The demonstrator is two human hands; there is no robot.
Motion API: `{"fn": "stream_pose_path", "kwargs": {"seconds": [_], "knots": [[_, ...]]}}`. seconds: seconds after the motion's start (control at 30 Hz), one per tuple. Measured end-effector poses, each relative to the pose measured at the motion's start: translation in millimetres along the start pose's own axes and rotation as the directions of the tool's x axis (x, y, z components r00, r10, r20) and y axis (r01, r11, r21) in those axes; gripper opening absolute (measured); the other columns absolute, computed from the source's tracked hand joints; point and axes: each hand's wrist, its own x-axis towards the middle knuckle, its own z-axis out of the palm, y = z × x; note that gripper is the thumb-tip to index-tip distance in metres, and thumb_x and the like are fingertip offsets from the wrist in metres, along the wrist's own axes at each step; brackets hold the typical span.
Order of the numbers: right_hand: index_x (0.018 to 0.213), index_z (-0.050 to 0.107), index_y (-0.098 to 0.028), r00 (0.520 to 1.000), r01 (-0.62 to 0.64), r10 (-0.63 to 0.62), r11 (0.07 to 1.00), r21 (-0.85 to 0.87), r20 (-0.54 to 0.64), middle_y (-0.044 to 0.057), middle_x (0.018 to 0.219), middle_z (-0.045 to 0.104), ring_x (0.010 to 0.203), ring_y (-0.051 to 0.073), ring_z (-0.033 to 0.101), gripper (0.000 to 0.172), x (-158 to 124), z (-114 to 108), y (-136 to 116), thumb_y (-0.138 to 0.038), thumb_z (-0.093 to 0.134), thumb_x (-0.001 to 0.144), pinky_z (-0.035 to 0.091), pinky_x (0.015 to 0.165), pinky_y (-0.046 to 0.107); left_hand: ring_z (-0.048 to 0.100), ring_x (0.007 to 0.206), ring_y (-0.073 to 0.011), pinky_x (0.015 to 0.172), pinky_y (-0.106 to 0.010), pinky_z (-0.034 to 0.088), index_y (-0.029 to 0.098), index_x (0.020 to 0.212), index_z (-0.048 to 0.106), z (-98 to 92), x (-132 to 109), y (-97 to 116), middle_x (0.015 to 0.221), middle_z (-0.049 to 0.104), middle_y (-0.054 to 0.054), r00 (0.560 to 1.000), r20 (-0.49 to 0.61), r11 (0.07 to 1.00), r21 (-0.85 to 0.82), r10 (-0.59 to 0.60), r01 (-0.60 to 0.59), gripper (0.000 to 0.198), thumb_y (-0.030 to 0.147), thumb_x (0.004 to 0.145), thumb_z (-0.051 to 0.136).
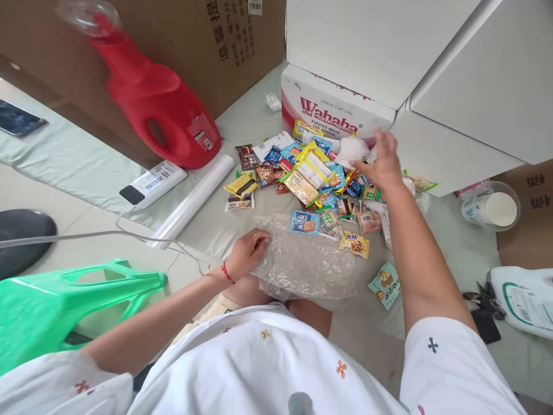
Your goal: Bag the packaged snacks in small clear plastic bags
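My left hand, with a red cord on its wrist, is closed on the left edge of a clear plastic bag. The bag spreads flat before me, with a blue snack packet at its far edge. My right hand reaches over the far right of a heap of small wrapped snacks. Its fingers are apart, and the thumb lies at the edge of a white rounded packet. Whether it touches that packet I cannot tell. A yellow cookie packet and a mint-green packet lie nearer me.
A Wahaha carton stands behind the heap, below white boxes. To the left are a red jug, a plastic roll, a white device and a green stool. Cups, keys and a white bottle are right.
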Motion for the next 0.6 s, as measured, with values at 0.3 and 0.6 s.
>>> {"fn": "stream_pose_path", "kwargs": {"seconds": [0.3,0.6], "knots": [[0.141,0.061,-0.020,0.972,-0.018,0.011,0.999,-0.027,-0.233,0.014,0.138,0.061,0.124,0.030,0.059,0.048,-10,8,-6,-0.027,0.059,0.094,0.046,0.104,0.041,0.062,0.072,-0.0201,0.070,-0.033,0.050,0.025,0.088,0.068,-8.4,-4,-2,0.081,0.068,-0.006,0.995,0.014,0.993,-0.071,0.096,-0.095,0.018,0.036,0.093,0.054],[0.131,0.062,-0.009,0.607,-0.687,0.629,0.723,0.079,-0.486,0.033,0.128,0.057,0.124,0.042,0.055,0.069,-43,-8,141,-0.040,0.082,0.073,0.039,0.096,0.055,0.058,0.081,-0.0188,0.079,-0.034,0.049,0.023,0.093,0.065,-33.0,123,13,0.090,0.065,-0.005,0.814,-0.579,0.967,-0.225,-0.037,-0.116,0.025,0.045,0.098,0.056]]}}
